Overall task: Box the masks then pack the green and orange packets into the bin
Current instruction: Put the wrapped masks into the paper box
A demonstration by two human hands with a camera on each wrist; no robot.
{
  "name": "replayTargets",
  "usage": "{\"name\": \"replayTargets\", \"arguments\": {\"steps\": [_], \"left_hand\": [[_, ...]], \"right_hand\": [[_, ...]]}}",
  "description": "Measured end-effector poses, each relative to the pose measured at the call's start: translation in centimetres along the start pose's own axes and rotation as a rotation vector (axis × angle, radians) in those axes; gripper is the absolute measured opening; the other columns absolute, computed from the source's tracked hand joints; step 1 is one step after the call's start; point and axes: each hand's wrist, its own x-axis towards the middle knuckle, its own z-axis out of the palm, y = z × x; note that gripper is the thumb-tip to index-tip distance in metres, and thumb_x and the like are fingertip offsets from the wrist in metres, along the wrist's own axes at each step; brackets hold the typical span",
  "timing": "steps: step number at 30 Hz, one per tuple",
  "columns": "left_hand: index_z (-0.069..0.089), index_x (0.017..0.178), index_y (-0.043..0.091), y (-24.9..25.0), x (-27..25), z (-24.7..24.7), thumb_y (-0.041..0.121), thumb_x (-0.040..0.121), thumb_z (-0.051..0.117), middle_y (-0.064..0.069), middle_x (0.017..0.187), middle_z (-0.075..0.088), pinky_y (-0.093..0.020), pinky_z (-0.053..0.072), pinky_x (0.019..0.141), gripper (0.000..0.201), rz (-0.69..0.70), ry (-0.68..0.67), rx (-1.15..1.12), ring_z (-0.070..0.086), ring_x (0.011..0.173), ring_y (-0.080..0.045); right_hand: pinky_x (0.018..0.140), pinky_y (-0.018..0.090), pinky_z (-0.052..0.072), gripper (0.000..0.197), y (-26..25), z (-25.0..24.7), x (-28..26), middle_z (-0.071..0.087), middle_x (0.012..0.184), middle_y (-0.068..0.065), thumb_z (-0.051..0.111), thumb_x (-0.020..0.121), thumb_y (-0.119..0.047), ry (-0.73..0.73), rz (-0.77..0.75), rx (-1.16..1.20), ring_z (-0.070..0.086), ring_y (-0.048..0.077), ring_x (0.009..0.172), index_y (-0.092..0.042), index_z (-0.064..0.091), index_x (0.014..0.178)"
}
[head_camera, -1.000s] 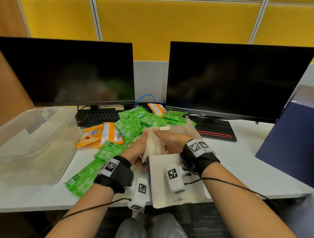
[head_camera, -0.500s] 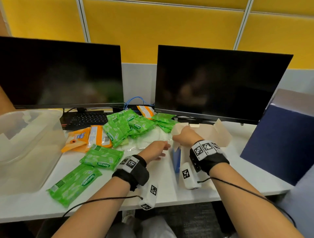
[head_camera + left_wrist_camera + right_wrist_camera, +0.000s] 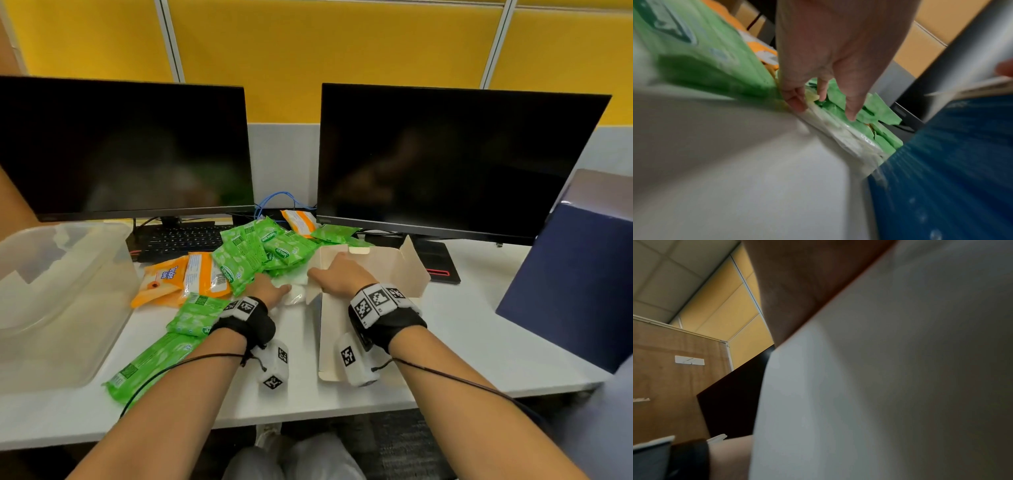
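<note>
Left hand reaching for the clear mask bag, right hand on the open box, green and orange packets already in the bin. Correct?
Not quite. The head view shows the green packets and orange packets still heaped on the desk beside the bin, not inside it. The rest stands.

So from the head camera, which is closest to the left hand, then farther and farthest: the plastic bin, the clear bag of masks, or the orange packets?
1. Bag of masks, at the left hand.
2. Orange packets, further left.
3. Plastic bin, far left.

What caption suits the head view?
Left hand reaches clear-wrapped white masks; right hand holds the open cardboard box.
</note>
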Motion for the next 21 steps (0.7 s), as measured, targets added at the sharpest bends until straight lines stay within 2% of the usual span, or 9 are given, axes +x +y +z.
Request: {"name": "replayTargets", "arguments": {"steps": [3,5,7,9,11,13,16,19,21], "left_hand": [[0.045,0.135,-0.009,-0.1,0.7,-0.4,0.028,0.089,0.064,-0.024,0.14,0.047,-0.037,0.041,0.1,0.062,-0.073,0.003,-0.179,0.05,0.126,-0.035],[0.061,0.106,-0.01,-0.3,1.3,-0.1,0.015,0.085,0.065,-0.028,0.115,0.061,-0.04,0.047,0.085,0.034,-0.076,0.08,-0.289,0.061,0.102,-0.037],[0.061,0.076,0.001,0.1,0.4,-0.3,0.007,0.081,0.061,-0.023,0.081,0.064,-0.038,0.049,0.073,0.008,-0.043,0.171,-0.458,0.061,0.076,-0.034],[0.058,0.074,0.008,1.7,-1.2,-1.3,0.007,0.087,0.055,-0.009,0.063,0.06,-0.034,0.049,0.066,0.014,0.006,0.226,-0.711,0.057,0.059,-0.027],[0.056,0.092,0.007,3.8,-3.4,-3.2,0.011,0.093,0.051,-0.007,0.073,0.058,-0.026,0.05,0.054,0.007,0.063,0.263,-0.956,0.056,0.055,-0.02],[0.056,0.1,0.007,5.9,-5.2,-5.6,0.01,0.095,0.05,-0.01,0.086,0.059,-0.021,0.049,0.049,0.009,0.176,0.388,-1.094,0.058,0.062,-0.018],[0.059,0.097,0.011,8.3,-7.9,-8.3,0.008,0.096,0.05,-0.014,0.11,0.062,-0.018,0.054,0.061,0.01,0.333,0.462,-1.335,0.066,0.08,-0.019],[0.061,0.107,0.017,10.2,-10.0,-8.1,0.013,0.098,0.047,-0.008,0.119,0.064,-0.024,0.053,0.075,0.017,0.457,0.286,-1.318,0.069,0.087,-0.011],[0.056,0.125,0.017,11.2,-10.8,-6.4,0.015,0.099,0.047,-0.002,0.122,0.062,-0.028,0.05,0.087,0.028,0.51,0.102,-1.216,0.066,0.101,-0.01]], "right_hand": [[0.092,0.037,0.047,0.08,0.2,0.0,0.1,0.062,0.12,0.015,0.049,0.081,-0.055,0.012,-0.013,-0.005,0.059,0.031,0.108,0.002,0.039,0.136],[0.094,0.038,0.046,0.081,0.4,0.1,0.3,0.059,0.123,0.014,0.05,0.082,-0.055,0.024,-0.014,-0.01,0.057,0.031,0.111,0.001,0.035,0.139],[0.094,0.037,0.045,0.08,0.4,0.2,0.4,0.057,0.127,0.015,0.05,0.084,-0.054,0.032,-0.015,-0.022,0.056,0.032,0.114,0.0,0.031,0.14],[0.095,0.038,0.044,0.08,0.6,0.1,0.5,0.055,0.13,0.015,0.048,0.085,-0.056,0.034,-0.02,-0.03,0.054,0.032,0.116,-0.001,0.031,0.141],[0.1,0.039,0.04,0.084,0.6,0.0,0.7,0.05,0.138,0.014,0.043,0.087,-0.063,0.019,-0.014,0.013,0.05,0.031,0.122,-0.003,0.031,0.144],[0.108,0.039,0.032,0.08,0.5,-0.4,0.7,0.04,0.148,0.013,0.03,0.092,-0.065,-0.017,0.0,0.071,0.041,0.03,0.132,-0.007,0.028,0.147],[0.112,0.04,0.029,0.073,0.5,-1.4,0.6,0.033,0.152,0.014,0.012,0.098,-0.059,-0.069,0.028,0.222,0.037,0.031,0.135,-0.009,0.028,0.149],[0.095,0.04,0.041,0.078,1.1,-2.0,0.6,0.05,0.135,0.019,0.008,0.095,-0.063,-0.105,0.111,0.446,0.053,0.031,0.107,-0.01,0.041,0.141],[0.074,0.035,0.045,0.083,1.4,-2.2,0.9,0.06,0.104,0.018,0.007,0.092,-0.068,-0.133,0.147,0.617,0.055,0.027,0.083,-0.008,0.057,0.12]]}}
